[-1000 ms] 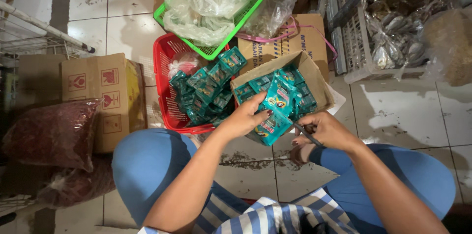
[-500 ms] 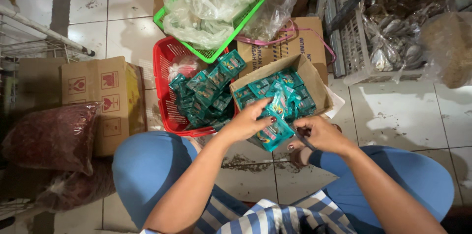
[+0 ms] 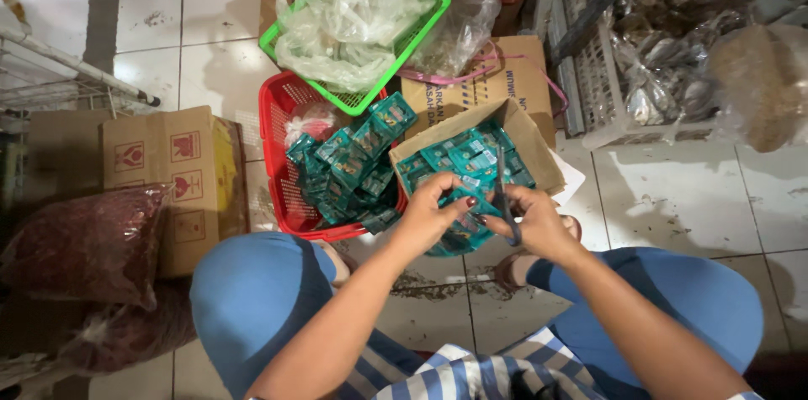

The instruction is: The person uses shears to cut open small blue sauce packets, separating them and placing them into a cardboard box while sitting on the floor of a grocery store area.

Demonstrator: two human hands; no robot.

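From the head camera, looking down past the knees, the person's left hand (image 3: 429,213) grips a strip of teal sachets (image 3: 459,227), its fingers (image 3: 450,190) curled shut on the top edge so the strip hangs taut over the floor tiles (image 3: 673,198), just in front of the open cardboard box (image 3: 539,152) packed with more of the same. The right hand (image 3: 539,223) holds a pair of scissors (image 3: 503,190), fingers closed round the handles, blades pointing up and away over the strip (how far the blades gape I cannot tell). To the left, touching the box, a red basket (image 3: 273,156) holds loose teal packets (image 3: 353,164), set near the left hand. A green basket (image 3: 421,30) of clear plastic bags rests partly on the red one's far rim.
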